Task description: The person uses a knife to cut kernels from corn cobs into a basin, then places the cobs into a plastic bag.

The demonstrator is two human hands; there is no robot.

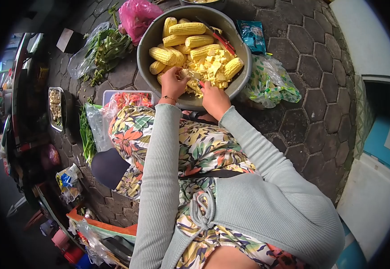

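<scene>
Both hands work inside a large round grey metal basin (146, 54) standing on dark hexagonal paving stones (311, 71) at twelve o'clock from the person. The left hand (172, 85) has its grip closed around a pale, partly cut corn cob (187, 76), holding it over the near rim. The right hand (214, 99) has its grip closed on a small knife with a red handle (200, 83), its blade touching the cob; the blade itself is too small to describe. Whole yellow corn cobs (187, 28) lie stacked at the basin's eleven to twelve o'clock side, and a heap of pale yellow cut corn pieces (213, 65) fills its centre. A red-handled tool (222, 39) rests on the corn at one o'clock. Outside the basin, a pink plastic bag (136, 15) sits at eleven o'clock, green leafy vegetables in clear plastic (103, 51) at ten o'clock, a teal foil packet (252, 36) at one o'clock, and a green-patterned plastic bag (271, 83) at three o'clock. A clear container of red chillies (130, 98) lies just beside the basin at eight o'clock.
</scene>
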